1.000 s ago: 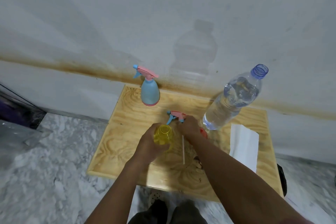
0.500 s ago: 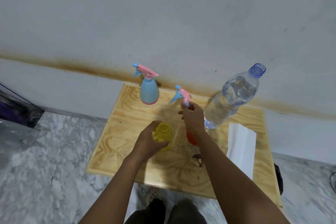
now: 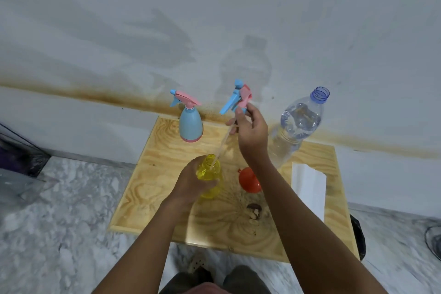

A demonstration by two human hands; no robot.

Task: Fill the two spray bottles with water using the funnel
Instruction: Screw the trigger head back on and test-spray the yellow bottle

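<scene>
**Spray head off, yellow bottle ready for the funnel**

On a pale plywood table (image 3: 162, 198), a tall clear plastic water bottle (image 3: 296, 126) stands uncapped at the right. It is probably heavy and slick, best gripped round its middle. A blue spray bottle (image 3: 190, 126), head on, stands by the wall. The left hand (image 3: 191, 184) wraps the light, thin-walled yellow spray bottle (image 3: 210, 174) at the table's middle. The right hand (image 3: 253, 129) pinches its pink-and-blue spray head (image 3: 238, 98) aloft, with the thin tube (image 3: 220, 148) ending in the neck. A small orange funnel (image 3: 249, 180) lies just beside it.
</scene>
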